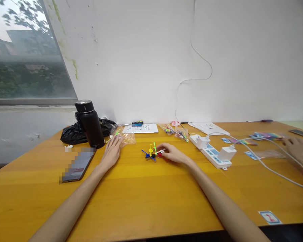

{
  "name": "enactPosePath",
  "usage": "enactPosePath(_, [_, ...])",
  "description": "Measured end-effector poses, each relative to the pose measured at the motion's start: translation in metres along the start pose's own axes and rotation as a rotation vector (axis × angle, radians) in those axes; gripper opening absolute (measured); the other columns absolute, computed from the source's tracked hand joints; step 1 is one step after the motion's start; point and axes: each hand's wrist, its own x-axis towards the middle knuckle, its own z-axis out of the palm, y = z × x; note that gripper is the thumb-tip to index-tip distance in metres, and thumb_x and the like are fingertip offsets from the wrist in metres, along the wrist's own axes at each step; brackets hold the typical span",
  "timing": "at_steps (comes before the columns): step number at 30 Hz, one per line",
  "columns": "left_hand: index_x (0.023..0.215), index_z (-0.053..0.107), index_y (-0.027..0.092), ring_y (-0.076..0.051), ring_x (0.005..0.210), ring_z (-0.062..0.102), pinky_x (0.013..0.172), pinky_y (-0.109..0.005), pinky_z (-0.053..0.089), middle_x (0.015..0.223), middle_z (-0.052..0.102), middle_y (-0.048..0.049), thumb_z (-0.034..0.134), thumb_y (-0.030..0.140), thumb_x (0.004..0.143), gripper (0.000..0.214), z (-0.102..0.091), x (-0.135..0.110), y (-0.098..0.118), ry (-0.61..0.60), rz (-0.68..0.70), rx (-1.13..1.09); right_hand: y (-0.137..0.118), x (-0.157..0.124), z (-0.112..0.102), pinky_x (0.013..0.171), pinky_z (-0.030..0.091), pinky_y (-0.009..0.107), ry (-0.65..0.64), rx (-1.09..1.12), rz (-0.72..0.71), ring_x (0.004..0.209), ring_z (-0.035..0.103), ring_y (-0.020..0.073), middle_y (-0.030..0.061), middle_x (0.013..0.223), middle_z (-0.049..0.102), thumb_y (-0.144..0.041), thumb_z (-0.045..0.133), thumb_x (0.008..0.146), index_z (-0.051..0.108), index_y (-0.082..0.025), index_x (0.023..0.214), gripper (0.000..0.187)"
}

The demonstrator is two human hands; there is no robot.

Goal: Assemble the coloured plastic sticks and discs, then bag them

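A half-curled right hand (173, 153) meets plastic arrows (150, 151) at its nine o'clock, grip unclear; the left hand (112, 148) lies spread on a bag (129, 138). The arrows look light, stiff, best pinched mid-shaft.

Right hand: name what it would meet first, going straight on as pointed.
Likely the upright light-green arrow-shaped piece by the right hand; depth is unclear, and they may already touch.
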Motion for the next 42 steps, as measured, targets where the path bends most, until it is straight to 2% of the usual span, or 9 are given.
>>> enactPosePath(3, [0.156, 0.028, 0.023, -0.028, 0.153, 0.013, 0.121, -0.051, 0.022, 0.164, 0.023, -0.0054, 0.034, 0.004, 0.087, 0.071, 0.004, -0.002, -0.005, -0.015, -0.007, -0.010, 0.000, 0.000, 0.000, 0.090, 0.053, 0.036, -0.018, 0.020, -0.007, 0.099, 0.068, 0.0212, 0.0085, 0.111, 0.072, -0.011, 0.059, 0.077, 0.068, -0.017, 0.107, 0.032])
enactPosePath(8, [0.156, 0.027, 0.024, -0.029, 0.153, 0.008, 0.121, -0.053, 0.023, 0.166, 0.016, -0.0039, 0.037, -0.001, 0.079, 0.082, 0.002, -0.001, -0.007, 0.035, -0.016, -0.026, -0.005, 0.000, 0.002, 0.087, 0.054, 0.034, -0.058, 0.074, -0.025, 0.096, 0.070, 0.0205, 0.0081, 0.110, 0.073, -0.010, 0.055, 0.078, 0.068, -0.016, 0.108, 0.034])
enactPosePath(13, [0.150, 0.035, 0.021, -0.031, 0.150, 0.020, 0.119, -0.055, 0.026, 0.162, 0.028, -0.0091, 0.037, 0.013, 0.091, 0.060, -0.005, 0.003, 0.002, 0.126, -0.043, -0.091, -0.012, -0.001, 0.002, 0.084, 0.052, 0.033, 0.005, 0.034, -0.055, 0.095, 0.069, 0.0205, 0.0073, 0.108, 0.074, -0.014, 0.055, 0.083, 0.069, -0.017, 0.105, 0.027])
enactPosePath(17, [0.140, 0.046, 0.024, -0.029, 0.145, 0.030, 0.119, -0.053, 0.027, 0.155, 0.037, -0.0090, 0.043, 0.019, 0.093, 0.047, -0.019, 0.003, 0.028, 0.183, 0.035, -0.185, -0.012, 0.000, 0.000, 0.085, 0.050, 0.034, 0.116, -0.039, -0.064, 0.097, 0.067, 0.0217, 0.0082, 0.109, 0.074, -0.026, 0.056, 0.089, 0.071, -0.017, 0.104, 0.022])
enactPosePath(20, [0.135, 0.050, 0.024, -0.027, 0.141, 0.036, 0.117, -0.049, 0.030, 0.149, 0.043, -0.0084, 0.043, 0.016, 0.093, 0.044, -0.027, 0.001, 0.049, 0.135, 0.116, -0.267, -0.011, 0.001, 0.000, 0.085, 0.049, 0.033, 0.156, -0.052, -0.044, 0.097, 0.067, 0.0215, 0.0076, 0.110, 0.074, -0.030, 0.055, 0.091, 0.071, -0.018, 0.104, 0.024])
enactPosePath(23, [0.130, 0.055, 0.026, -0.023, 0.127, 0.050, 0.111, -0.043, 0.039, 0.135, 0.056, -0.0068, 0.041, 0.013, 0.093, 0.042, -0.028, -0.003, 0.059, -0.054, 0.233, -0.370, -0.010, 0.002, 0.001, 0.087, 0.048, 0.033, 0.183, -0.057, -0.031, 0.097, 0.066, 0.0209, 0.0067, 0.110, 0.073, -0.030, 0.055, 0.091, 0.071, -0.018, 0.104, 0.024])
enactPosePath(26, [0.123, 0.059, 0.024, -0.023, 0.119, 0.055, 0.106, -0.040, 0.043, 0.125, 0.062, -0.0063, 0.041, 0.014, 0.092, 0.037, -0.023, -0.006, 0.059, -0.169, 0.236, -0.387, -0.012, 0.002, -0.001, 0.086, 0.048, 0.032, 0.215, -0.060, -0.003, 0.096, 0.067, 0.0207, 0.0062, 0.108, 0.074, -0.028, 0.053, 0.091, 0.071, -0.018, 0.102, 0.023])
enactPosePath(34, [0.118, 0.061, 0.022, -0.030, 0.118, 0.055, 0.100, -0.047, 0.044, 0.124, 0.064, -0.0082, 0.042, 0.021, 0.092, 0.032, -0.021, -0.005, 0.043, -0.119, 0.029, -0.218, -0.019, 0.001, -0.005, 0.081, 0.048, 0.031, 0.257, -0.021, 0.009, 0.088, 0.067, 0.0197, 0.0058, 0.095, 0.073, -0.031, 0.049, 0.092, 0.071, -0.017, 0.097, 0.026])
enactPosePath(42, [0.113, 0.063, 0.021, -0.029, 0.116, 0.057, 0.101, -0.046, 0.044, 0.120, 0.067, -0.0086, 0.045, 0.022, 0.090, 0.029, -0.020, -0.004, 0.041, -0.101, 0.013, -0.277, -0.015, 0.005, -0.005, 0.088, 0.049, 0.034, 0.281, 0.094, 0.030, 0.094, 0.067, 0.0206, 0.0069, 0.100, 0.072, -0.033, 0.053, 0.090, 0.068, -0.018, 0.101, 0.024])
